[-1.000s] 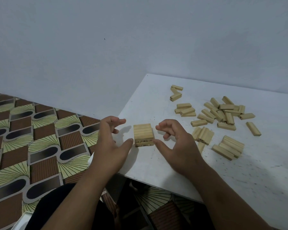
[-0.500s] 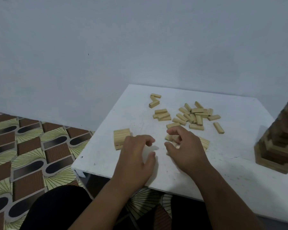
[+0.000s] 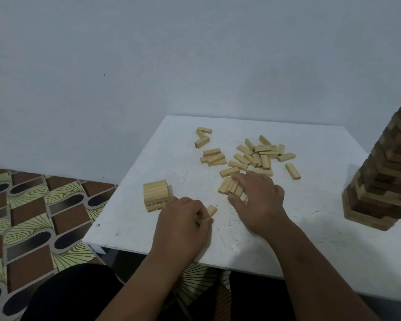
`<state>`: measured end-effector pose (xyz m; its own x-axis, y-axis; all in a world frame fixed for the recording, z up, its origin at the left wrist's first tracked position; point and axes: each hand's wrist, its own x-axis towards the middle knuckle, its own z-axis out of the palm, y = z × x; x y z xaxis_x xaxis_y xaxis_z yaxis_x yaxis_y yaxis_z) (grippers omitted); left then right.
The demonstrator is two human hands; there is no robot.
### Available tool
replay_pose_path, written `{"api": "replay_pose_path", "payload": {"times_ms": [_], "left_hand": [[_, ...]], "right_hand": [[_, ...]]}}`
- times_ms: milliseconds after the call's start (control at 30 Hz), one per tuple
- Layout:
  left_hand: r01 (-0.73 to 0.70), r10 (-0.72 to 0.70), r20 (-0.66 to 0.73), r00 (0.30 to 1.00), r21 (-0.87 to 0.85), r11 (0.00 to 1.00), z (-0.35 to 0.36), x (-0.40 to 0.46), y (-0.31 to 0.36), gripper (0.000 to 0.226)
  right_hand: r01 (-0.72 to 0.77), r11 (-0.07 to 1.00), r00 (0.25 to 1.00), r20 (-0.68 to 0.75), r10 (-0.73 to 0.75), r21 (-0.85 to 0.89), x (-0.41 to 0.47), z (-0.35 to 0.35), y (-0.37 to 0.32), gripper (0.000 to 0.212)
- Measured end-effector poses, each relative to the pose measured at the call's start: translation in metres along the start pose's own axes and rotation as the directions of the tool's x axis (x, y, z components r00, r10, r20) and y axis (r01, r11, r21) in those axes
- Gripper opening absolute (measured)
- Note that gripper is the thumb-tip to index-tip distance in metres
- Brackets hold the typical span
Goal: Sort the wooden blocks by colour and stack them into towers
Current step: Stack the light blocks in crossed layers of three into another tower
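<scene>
A short stack of light wooden blocks (image 3: 155, 196) stands near the left edge of the white table (image 3: 322, 205). My left hand (image 3: 183, 225) lies just right of it, fingers curled round one light block (image 3: 211, 210) whose end pokes out. My right hand (image 3: 257, 200) reaches over a row of side-by-side light blocks (image 3: 228, 189), its fingers touching their right end. Beyond lies a loose pile of light blocks (image 3: 252, 156). A tall tower of dark and light blocks (image 3: 389, 177) rises at the right edge.
Three more light blocks (image 3: 203, 136) lie apart at the back left of the table. The table's near edge runs just past my wrists, with my dark-clothed knees under it. A patterned floor (image 3: 33, 218) lies to the left, a plain wall behind.
Both hands left the short stack and moved right. My left hand took up one block; my right hand reached onto the row of blocks. The view swung right, bringing the tall tower in.
</scene>
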<state>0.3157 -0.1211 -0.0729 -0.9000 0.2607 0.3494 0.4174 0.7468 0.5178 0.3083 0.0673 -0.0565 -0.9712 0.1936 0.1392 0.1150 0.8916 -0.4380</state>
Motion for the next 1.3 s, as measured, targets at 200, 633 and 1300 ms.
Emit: {"api": "replay_pose_path", "payload": {"times_ms": [200, 633, 1300], "left_hand": [[0.083, -0.083, 0.006, 0.997, -0.062, 0.995, -0.015, -0.007, -0.018, 0.009], [0.172, -0.177, -0.048, 0.983, -0.093, 0.981, -0.036, -0.017, -0.021, 0.011], [0.044, -0.038, 0.106, 0.994, -0.053, 0.998, -0.049, -0.03, -0.051, 0.025]], "right_hand": [[-0.028, 0.999, 0.999, -0.038, 0.029, 0.027, 0.007, 0.007, 0.002, 0.034], [0.309, 0.921, 0.947, -0.167, -0.275, 0.237, -0.019, 0.012, -0.025, 0.028], [0.357, 0.871, 0.902, 0.117, -0.415, 0.337, -0.029, 0.033, -0.042, 0.04]]}}
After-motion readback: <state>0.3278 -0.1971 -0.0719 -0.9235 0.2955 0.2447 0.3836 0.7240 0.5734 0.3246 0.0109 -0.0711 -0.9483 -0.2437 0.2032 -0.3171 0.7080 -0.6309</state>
